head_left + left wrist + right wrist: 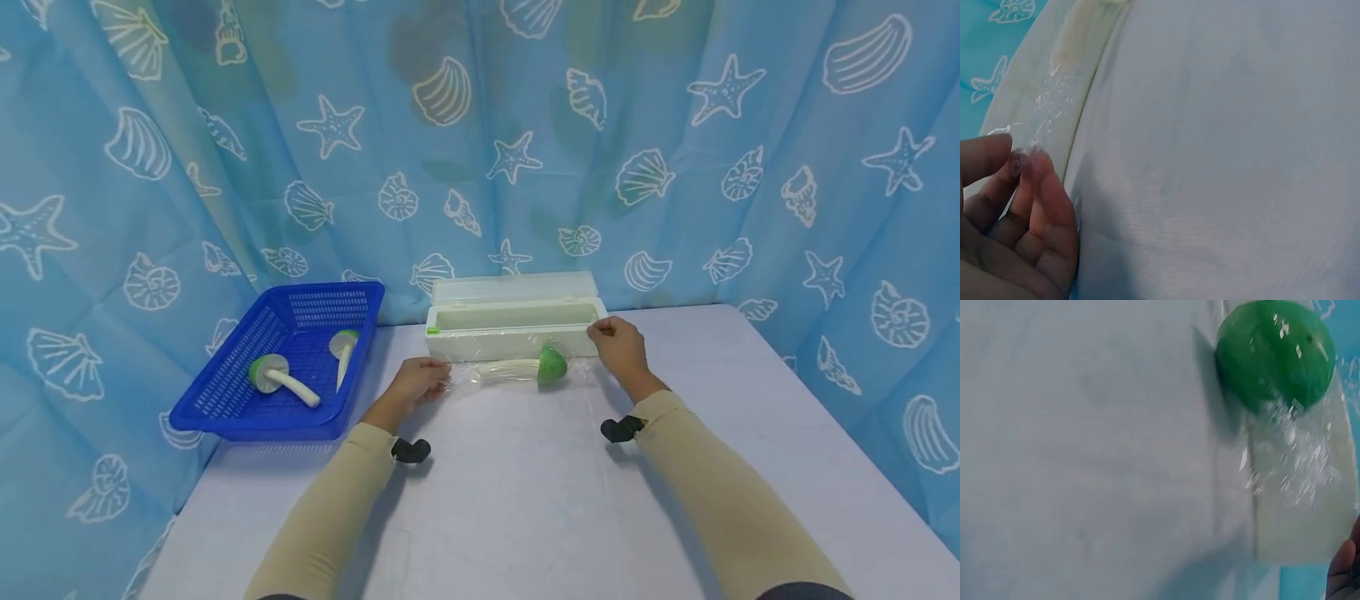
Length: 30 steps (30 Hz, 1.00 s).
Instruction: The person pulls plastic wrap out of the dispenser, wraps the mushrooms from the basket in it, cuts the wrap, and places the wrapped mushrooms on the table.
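Observation:
A mushroom-shaped object with a green cap (552, 366) and white stem lies sideways on the table, with clear plastic film (461, 375) over it. Just behind it stands a long white box (517, 343), its lid (513, 287) raised. My left hand (417, 380) pinches the film's left end between thumb and fingers, as the left wrist view shows. At the box's right front corner, my right hand (621, 346) pinches the film's upper edge with thumb and fingertips. Most of that hand is outside the right wrist view, where the film glints over the green cap (1275, 353).
A blue plastic basket (352, 417) on the left holds two more mushroom-shaped objects, one in front (270, 372) and one by its right wall (343, 346). A shell-patterned curtain (480, 225) hangs right behind the white table (510, 500). A small green piece (433, 331) sits on the box's left end.

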{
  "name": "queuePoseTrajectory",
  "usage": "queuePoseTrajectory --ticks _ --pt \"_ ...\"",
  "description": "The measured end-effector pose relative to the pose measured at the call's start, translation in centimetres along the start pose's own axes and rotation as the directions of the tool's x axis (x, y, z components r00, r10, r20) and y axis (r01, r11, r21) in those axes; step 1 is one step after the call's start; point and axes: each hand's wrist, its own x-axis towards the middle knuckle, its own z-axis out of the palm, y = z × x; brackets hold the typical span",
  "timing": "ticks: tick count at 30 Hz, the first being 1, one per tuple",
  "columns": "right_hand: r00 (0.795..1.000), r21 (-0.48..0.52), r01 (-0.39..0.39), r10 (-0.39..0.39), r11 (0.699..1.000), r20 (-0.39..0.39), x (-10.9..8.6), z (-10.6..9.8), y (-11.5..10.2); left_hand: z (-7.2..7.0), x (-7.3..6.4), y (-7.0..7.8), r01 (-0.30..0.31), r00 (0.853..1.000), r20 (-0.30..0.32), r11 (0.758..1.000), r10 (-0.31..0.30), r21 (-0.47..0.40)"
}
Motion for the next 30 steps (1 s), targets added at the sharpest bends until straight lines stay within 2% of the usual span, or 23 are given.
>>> queuePoseTrajectory --ticks 2,4,6,8,10,12,15,18,24,30 --pt "0.998 -0.037 0.046 -0.048 0.998 -0.032 0.4 0.3 -1.1 0.0 0.2 0.3 -0.024 0.999 -0.044 0.999 0.025 0.025" --pt "0.996 -0.055 0.082 -0.083 0.995 -0.022 0.8 1.0 -2.3 0.1 0.4 0.8 -0.064 0.991 -0.115 0.997 0.068 0.04" --pt "0.993 -0.068 0.117 -0.116 0.991 0.016 1.1 2.0 -3.4 0.2 0.6 1.2 -0.111 0.974 -0.195 0.993 0.118 0.047" --pt "0.987 -0.085 0.155 -0.15 0.984 0.057 1.4 3.2 -4.4 0.4 1.0 1.6 -0.157 0.949 -0.265 0.985 0.17 0.068" --pt "0.977 -0.093 0.203 -0.195 0.975 0.088 1.5 4.5 -5.4 0.4 1.3 1.9 -0.196 0.932 -0.296 0.978 0.208 0.072" --pt "0.966 -0.092 0.243 -0.232 0.966 0.117 1.4 5.8 -6.4 0.4 1.7 2.2 -0.227 0.927 -0.289 0.971 0.239 0.075" --pt "0.946 -0.077 0.292 -0.276 0.953 0.168 1.0 7.9 -7.9 0.0 2.2 2.3 -0.255 0.939 -0.233 0.967 0.252 0.017" --pt "0.93 -0.083 0.319 -0.295 0.944 0.22 0.7 9.9 -9.2 -0.3 2.8 2.4 -0.299 0.94 -0.176 0.954 0.294 -0.002" --pt "0.889 -0.141 0.399 -0.344 0.906 0.301 0.3 12.8 -11.5 -0.5 4.0 2.6 -0.421 0.891 -0.124 0.897 0.437 0.134" --pt "0.818 -0.195 0.495 -0.378 0.847 0.433 0.3 14.8 -13.1 -0.2 5.1 2.1 -0.437 0.883 -0.113 0.886 0.455 0.154"
